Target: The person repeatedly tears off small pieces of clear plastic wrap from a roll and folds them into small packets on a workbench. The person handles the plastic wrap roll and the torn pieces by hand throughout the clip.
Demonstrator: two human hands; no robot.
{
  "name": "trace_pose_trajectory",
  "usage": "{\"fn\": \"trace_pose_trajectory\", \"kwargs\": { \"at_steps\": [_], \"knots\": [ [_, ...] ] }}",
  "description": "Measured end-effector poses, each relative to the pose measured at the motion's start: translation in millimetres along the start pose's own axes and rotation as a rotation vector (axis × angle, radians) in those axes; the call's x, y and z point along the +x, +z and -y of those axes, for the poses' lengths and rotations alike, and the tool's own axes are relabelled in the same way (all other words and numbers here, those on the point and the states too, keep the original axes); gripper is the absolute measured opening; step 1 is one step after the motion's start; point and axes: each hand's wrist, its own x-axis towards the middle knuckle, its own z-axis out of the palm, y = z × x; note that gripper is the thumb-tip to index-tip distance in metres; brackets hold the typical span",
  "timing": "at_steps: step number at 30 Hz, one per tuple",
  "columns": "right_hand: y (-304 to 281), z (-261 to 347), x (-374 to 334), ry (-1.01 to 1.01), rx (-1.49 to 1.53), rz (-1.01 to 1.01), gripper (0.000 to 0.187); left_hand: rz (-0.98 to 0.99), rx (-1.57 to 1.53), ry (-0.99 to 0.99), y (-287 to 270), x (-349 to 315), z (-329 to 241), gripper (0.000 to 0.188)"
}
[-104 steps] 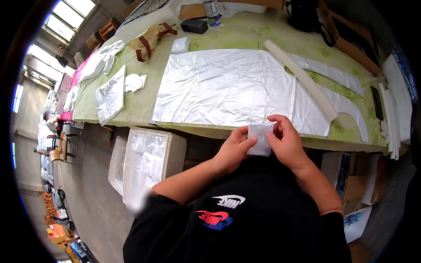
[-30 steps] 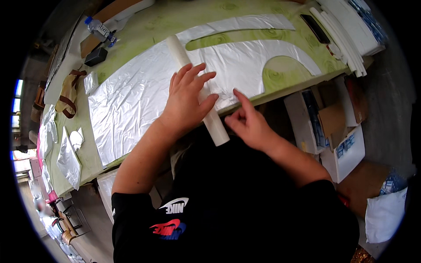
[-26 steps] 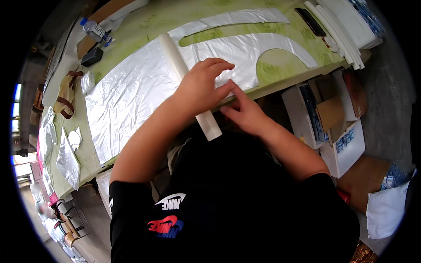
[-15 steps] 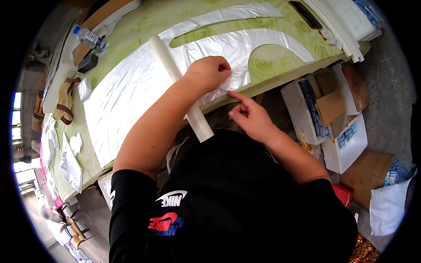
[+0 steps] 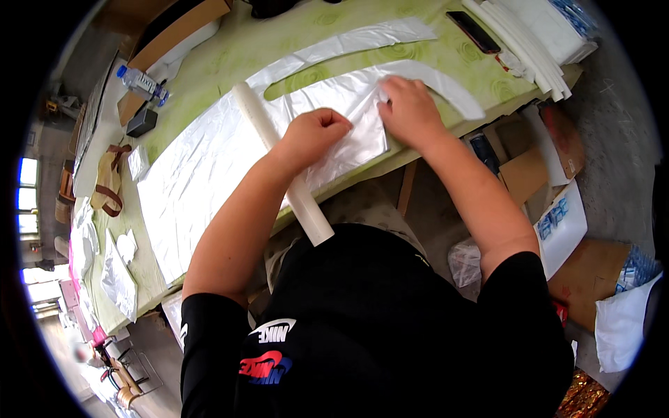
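A thin, shiny white plastic sheet with long curved strips and a cut-out lies spread and creased on the table. My left hand is closed in a pinch on the sheet near the table's front edge. To its right, my right hand has its fingers curled on the sheet at the base of the curved strip. Between the hands the plastic is wrinkled and partly pulled up. A white tube lies across the sheet under my left forearm, its near end sticking out past the table edge.
The table has a green patterned cover. A phone and several white strips lie at the far right. A water bottle, a black box and a yellow-brown strap are at the left. Cardboard boxes stand below right.
My right hand has moved up and forward from the table edge onto the sheet, and its fingers have closed. My left hand has shifted slightly left and down. The view has tilted slightly.
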Motion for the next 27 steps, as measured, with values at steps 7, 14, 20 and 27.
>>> {"fn": "trace_pose_trajectory", "kwargs": {
  "at_steps": [7,14,20,27],
  "knots": [
    [-4,-30,22,0.310,-0.028,-0.059,0.074,-0.107,0.049,0.152,6,0,-17,0.042],
    [-8,-17,15,-0.040,0.076,-0.220,0.071,-0.175,-0.114,0.348,20,82,-56,0.066],
    [21,-54,17,0.196,0.128,-0.442,0.066,-0.109,-0.335,0.241,-11,48,-68,0.042],
    [11,-55,19,0.471,0.426,-0.362,0.062,-0.508,-0.855,0.240,-145,-91,33,0.026]
  ]
}}
